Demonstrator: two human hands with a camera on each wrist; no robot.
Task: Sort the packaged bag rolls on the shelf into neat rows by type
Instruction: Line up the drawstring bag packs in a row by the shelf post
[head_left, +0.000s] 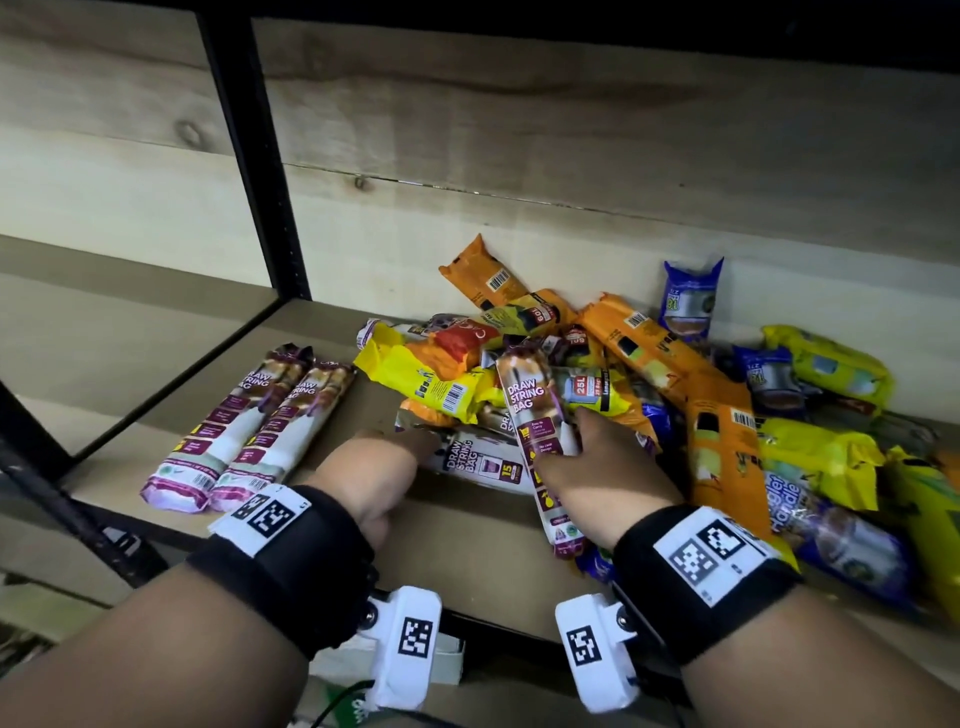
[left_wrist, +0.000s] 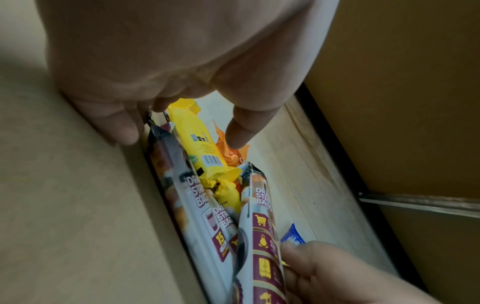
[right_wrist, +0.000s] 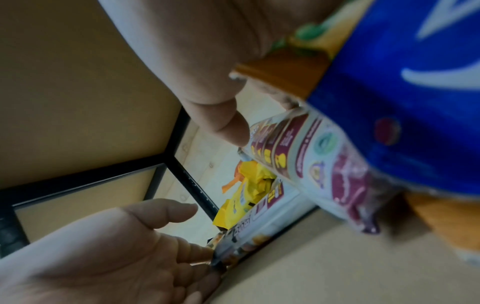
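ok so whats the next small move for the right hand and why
Probably lift the draw string bag pack that the right hand grips clear of the mixed pile and lay it beside the two matching packs already lined up at the shelf's left. It is the same type, so it would extend that row.

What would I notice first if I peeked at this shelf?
Probably the messy pile of orange, yellow and blue packs heaped at the back right of the shelf. Next, two Draw String Bag packs lying neatly side by side on the left, and the right hand gripping another one.
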